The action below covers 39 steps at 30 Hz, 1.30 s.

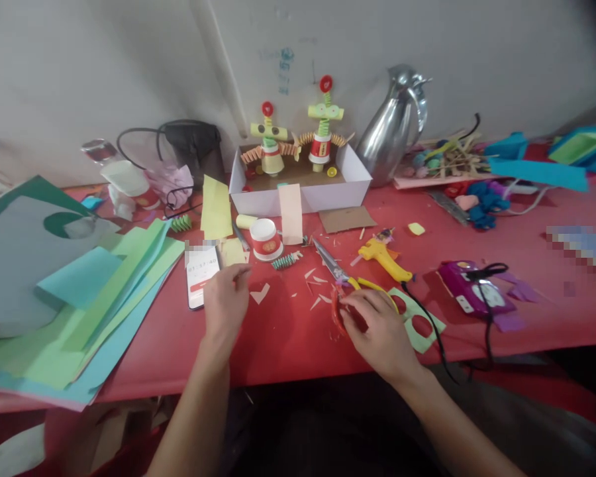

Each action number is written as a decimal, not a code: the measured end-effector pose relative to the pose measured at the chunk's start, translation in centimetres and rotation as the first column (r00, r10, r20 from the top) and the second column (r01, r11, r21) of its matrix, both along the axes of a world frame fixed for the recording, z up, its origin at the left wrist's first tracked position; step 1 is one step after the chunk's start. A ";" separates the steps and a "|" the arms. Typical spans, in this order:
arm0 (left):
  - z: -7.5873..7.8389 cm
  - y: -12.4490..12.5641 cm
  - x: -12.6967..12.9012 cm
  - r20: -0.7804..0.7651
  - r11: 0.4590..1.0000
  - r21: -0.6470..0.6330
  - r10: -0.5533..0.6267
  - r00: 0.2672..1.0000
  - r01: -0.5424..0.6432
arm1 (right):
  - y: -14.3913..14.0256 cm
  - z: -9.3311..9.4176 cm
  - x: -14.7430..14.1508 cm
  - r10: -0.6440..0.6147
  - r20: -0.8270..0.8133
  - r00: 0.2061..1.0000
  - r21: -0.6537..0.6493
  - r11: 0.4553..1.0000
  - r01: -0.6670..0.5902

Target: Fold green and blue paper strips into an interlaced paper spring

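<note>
My left hand (227, 299) hovers beside the phone (197, 271), its fingers curled together; anything between them is too small to make out. At the right, my right hand (377, 328) has its thumb and fingers closed at the handles of the scissors (335, 265), which show yellow and red parts. The scissors' blades point away to the upper left. Between the hands lie a small white paper check shape (260, 293) and several paper scraps. A white-and-red paper cup (265, 240) stands upside down beyond them, beside a green coiled paper spring (284, 261).
A white box (298, 201) holds two paper-cup figures (273, 156). Behind it stands a metal jug (390, 126). A yellow glue gun (385, 260), green paper with holes (420, 324) and a purple device (474, 288) lie right. Coloured paper sheets (114, 291) are stacked left.
</note>
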<state>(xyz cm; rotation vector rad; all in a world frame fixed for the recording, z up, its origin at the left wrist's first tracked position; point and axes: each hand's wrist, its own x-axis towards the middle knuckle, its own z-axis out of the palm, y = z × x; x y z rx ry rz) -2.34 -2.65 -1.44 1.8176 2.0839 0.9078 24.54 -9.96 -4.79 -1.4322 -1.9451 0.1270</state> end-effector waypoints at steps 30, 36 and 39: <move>0.0 -2.1 -7.1 0.420 0.837 0.363 0.245 0.873 -0.410 | 2.0 -2.6 0.7 -0.085 0.179 0.980 0.039 0.996 0.079; 0.5 -2.0 -11.2 0.588 0.811 0.307 0.250 0.769 -0.498 | 3.5 -3.3 1.5 -0.071 0.183 0.980 0.051 0.997 0.063; 0.9 -2.2 -12.3 0.652 0.788 0.292 0.250 0.716 -0.542 | 3.9 -3.6 1.5 -0.078 0.211 0.974 0.096 0.994 0.059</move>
